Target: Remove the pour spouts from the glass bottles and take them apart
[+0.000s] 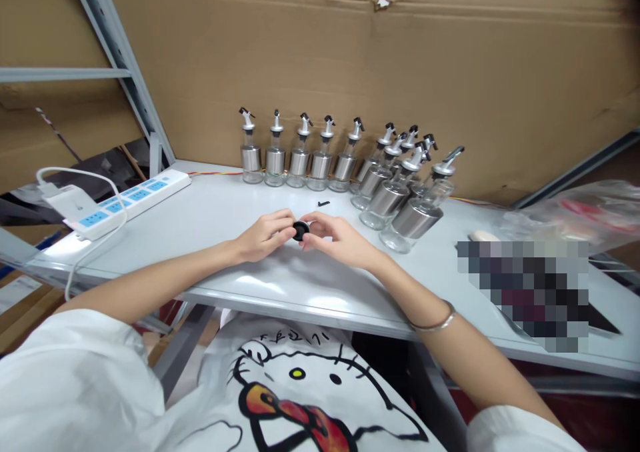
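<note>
Between my hands, over the middle of the table, is a small round black part with a dark hollow face turned toward me. My left hand pinches its left edge, while my right hand grips it from the right with thumb and fingers. What lies behind the part is hidden by my fingers. Just beyond my hands a small black lever-like piece lies flat on the table. Farther back stands a row of glass bottles with steel sleeves and pour spouts.
More such bottles cluster at the right, close to my right hand. A white power strip with a plugged-in adapter and cable sits on the left. Farther right lie a clear plastic bag and a blurred-out flat object. Cardboard walls the back.
</note>
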Action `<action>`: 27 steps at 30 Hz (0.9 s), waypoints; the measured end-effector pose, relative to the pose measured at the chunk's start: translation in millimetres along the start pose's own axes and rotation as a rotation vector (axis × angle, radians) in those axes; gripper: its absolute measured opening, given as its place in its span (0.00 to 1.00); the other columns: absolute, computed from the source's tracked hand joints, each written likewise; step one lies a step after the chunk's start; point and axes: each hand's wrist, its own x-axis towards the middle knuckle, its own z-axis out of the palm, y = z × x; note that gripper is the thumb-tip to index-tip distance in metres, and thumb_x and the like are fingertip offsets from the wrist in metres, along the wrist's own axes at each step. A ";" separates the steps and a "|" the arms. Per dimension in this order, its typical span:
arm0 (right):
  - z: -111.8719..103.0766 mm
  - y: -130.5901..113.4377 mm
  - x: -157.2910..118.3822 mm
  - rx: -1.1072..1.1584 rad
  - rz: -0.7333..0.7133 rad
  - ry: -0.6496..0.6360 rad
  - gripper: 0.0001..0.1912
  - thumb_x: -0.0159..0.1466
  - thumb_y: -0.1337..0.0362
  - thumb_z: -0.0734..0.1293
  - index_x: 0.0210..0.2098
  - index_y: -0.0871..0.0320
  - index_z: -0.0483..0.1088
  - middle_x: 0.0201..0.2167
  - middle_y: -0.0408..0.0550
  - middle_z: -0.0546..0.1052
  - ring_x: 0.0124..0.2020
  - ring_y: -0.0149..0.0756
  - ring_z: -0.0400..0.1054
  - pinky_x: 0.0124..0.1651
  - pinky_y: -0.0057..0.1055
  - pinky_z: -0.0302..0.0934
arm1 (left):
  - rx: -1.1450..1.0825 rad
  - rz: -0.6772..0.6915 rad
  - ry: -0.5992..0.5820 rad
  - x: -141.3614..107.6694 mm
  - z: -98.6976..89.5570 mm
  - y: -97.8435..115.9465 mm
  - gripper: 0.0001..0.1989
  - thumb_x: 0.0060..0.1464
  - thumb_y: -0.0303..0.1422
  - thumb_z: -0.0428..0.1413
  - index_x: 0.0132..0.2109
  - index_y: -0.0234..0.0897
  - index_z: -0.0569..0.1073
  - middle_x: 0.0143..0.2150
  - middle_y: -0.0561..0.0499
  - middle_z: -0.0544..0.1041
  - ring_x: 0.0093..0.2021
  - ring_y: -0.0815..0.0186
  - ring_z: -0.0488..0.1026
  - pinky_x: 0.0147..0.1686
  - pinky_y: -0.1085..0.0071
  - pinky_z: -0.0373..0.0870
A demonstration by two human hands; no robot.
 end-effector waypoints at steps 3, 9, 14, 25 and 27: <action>-2.6 2.7 1.4 -0.006 0.005 0.009 0.12 0.62 0.63 0.60 0.43 0.61 0.68 0.29 0.47 0.79 0.32 0.35 0.73 0.41 0.33 0.65 | -0.032 0.005 -0.039 0.2 1.8 0.5 0.25 0.65 0.44 0.38 0.25 0.36 0.65 0.30 0.49 0.67 0.31 0.67 0.67 0.35 0.70 0.66; -2.9 3.7 0.9 0.000 -0.002 0.010 0.14 0.61 0.64 0.61 0.44 0.62 0.69 0.28 0.47 0.80 0.32 0.35 0.74 0.41 0.33 0.64 | -0.035 -0.009 -0.013 0.7 2.3 2.4 0.19 0.62 0.38 0.44 0.25 0.35 0.66 0.30 0.49 0.69 0.29 0.69 0.67 0.33 0.72 0.66; -1.8 3.5 0.6 0.064 0.015 -0.009 0.14 0.61 0.62 0.62 0.44 0.61 0.68 0.28 0.47 0.80 0.32 0.36 0.74 0.40 0.32 0.64 | -0.020 -0.004 0.010 -0.3 3.2 2.6 0.14 0.57 0.34 0.47 0.25 0.35 0.67 0.30 0.49 0.70 0.29 0.69 0.68 0.33 0.72 0.67; 2.1 4.7 1.1 0.065 0.046 -0.020 0.13 0.55 0.65 0.61 0.41 0.57 0.60 0.26 0.45 0.78 0.31 0.36 0.72 0.39 0.32 0.61 | -0.025 -0.069 0.018 1.4 5.5 9.3 0.13 0.55 0.35 0.49 0.24 0.37 0.62 0.27 0.51 0.67 0.31 0.68 0.66 0.34 0.71 0.65; 1.9 4.9 1.2 0.072 0.027 -0.003 0.13 0.54 0.65 0.60 0.40 0.57 0.61 0.27 0.45 0.78 0.32 0.36 0.72 0.39 0.33 0.62 | -0.065 -0.105 0.037 2.1 6.4 11.3 0.13 0.54 0.36 0.50 0.24 0.37 0.60 0.27 0.52 0.66 0.30 0.68 0.65 0.34 0.71 0.65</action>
